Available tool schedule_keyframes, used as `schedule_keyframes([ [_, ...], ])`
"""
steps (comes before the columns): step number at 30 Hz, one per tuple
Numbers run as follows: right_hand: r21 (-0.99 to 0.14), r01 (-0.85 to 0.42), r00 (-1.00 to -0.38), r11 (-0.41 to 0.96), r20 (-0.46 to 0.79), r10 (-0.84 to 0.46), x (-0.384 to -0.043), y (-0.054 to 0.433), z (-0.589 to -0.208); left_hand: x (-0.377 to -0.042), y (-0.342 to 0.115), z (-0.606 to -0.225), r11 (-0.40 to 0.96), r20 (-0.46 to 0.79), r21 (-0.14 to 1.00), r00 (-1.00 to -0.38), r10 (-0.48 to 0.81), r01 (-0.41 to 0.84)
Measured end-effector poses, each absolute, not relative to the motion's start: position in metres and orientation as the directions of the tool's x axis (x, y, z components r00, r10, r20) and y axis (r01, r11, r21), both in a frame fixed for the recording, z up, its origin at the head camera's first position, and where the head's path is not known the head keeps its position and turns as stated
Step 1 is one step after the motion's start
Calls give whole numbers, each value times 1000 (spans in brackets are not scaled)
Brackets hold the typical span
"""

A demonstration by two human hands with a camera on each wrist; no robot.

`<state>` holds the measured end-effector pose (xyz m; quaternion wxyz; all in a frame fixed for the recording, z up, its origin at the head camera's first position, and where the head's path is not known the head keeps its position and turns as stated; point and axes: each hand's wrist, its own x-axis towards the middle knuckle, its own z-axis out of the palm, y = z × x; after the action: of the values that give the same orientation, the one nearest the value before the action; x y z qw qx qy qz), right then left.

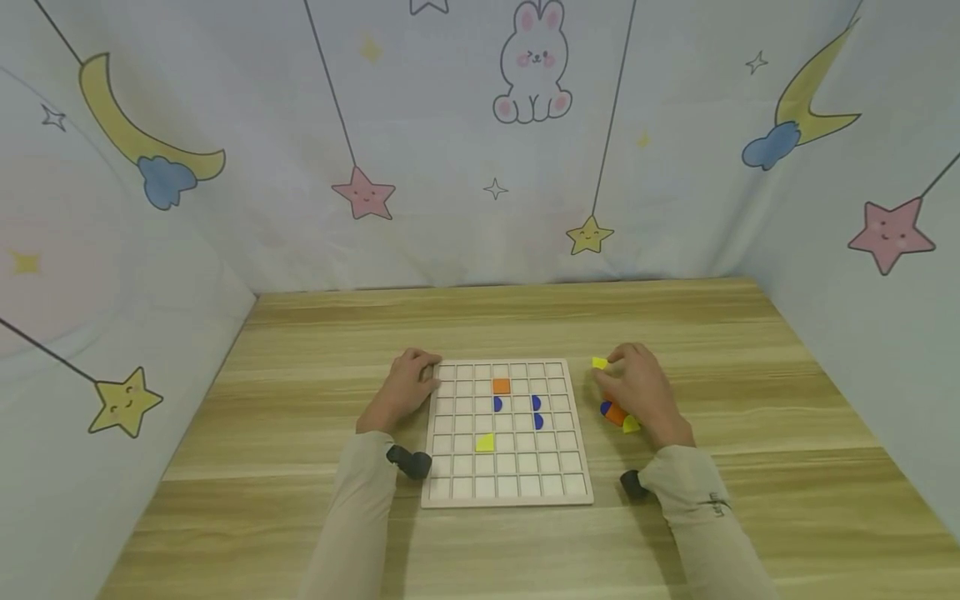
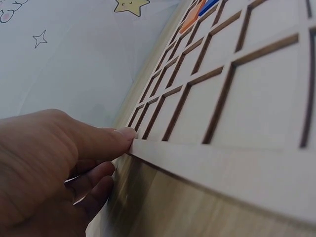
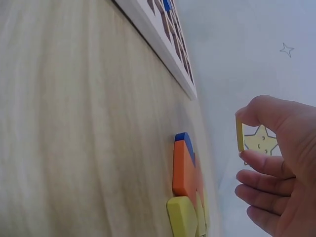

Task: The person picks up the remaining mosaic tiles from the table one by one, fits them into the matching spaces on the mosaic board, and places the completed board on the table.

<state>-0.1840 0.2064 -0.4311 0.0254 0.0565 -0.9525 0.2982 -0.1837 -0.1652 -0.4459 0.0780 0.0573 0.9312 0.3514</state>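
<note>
A pale wooden grid board [image 1: 506, 502] lies on the table, with several coloured tiles in its cells. My left hand [image 1: 405, 385] holds it at the far left corner. Along the board's edge rests the thumb [image 2: 121, 138], the other fingers curling beneath it. To the right of the board, my right hand [image 1: 639, 387] pinches a yellow tile [image 3: 240, 133] between thumb and index finger, raised above the table. Its other three fingers are loosely bent. Under that hand lies a small group of loose tiles: an orange tile [image 3: 183, 170], a blue one [image 3: 182, 137] and a yellow one [image 3: 181, 216].
On the board sit an orange square [image 1: 501, 386], a yellow quarter-round tile [image 1: 485, 442] and three blue half-rounds. The wood-grain table [image 1: 300, 333] meets printed cloth walls [image 1: 465, 250] at the back and sides. A dark camera is strapped at each wrist.
</note>
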Motion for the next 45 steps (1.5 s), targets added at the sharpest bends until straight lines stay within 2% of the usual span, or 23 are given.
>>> schedule_keyframes([
  [27, -551, -249, -968, 797, 158, -194, -183, 167, -423, -183, -165, -447, 747, -104, 662, -982, 159, 51],
  [37, -515, -342, -939, 786, 178, -293, -179, 147, -425, -183, -165, -447, 743, -99, 667, -982, 160, 54],
  [45, -433, -473, -881, 768, 218, -420, -176, 133, -427, -182, -165, -447, 748, -101, 662, -982, 161, 55],
])
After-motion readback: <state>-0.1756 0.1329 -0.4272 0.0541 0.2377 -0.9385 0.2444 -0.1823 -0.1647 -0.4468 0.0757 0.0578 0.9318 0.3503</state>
